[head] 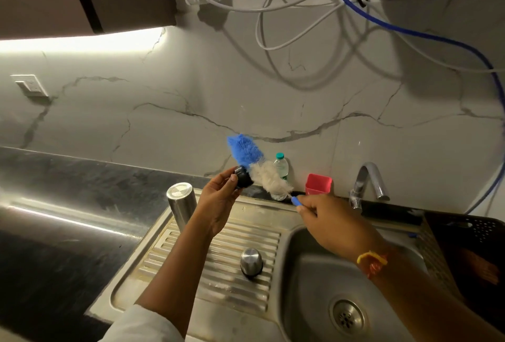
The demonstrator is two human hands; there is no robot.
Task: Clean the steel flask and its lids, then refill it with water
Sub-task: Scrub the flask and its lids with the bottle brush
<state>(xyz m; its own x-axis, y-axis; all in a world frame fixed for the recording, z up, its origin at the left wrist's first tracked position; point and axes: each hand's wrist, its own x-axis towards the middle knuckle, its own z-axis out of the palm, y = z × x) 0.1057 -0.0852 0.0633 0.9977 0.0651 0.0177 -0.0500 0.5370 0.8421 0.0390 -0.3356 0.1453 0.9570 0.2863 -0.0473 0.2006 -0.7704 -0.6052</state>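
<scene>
The left hand holds the black lid and the right hand grips the brush against it, so lid scrubbing seems on; next, rinse it, then brush the steel flask standing beside the sink.

You have one view, worn on your head, wide-angle, facing forward and down over the sink toward the marble wall on the far side. It sits close: your forearms enter from the near edge, and your left hand gripping the black lid and right hand holding the brush fill mid-frame.
</scene>
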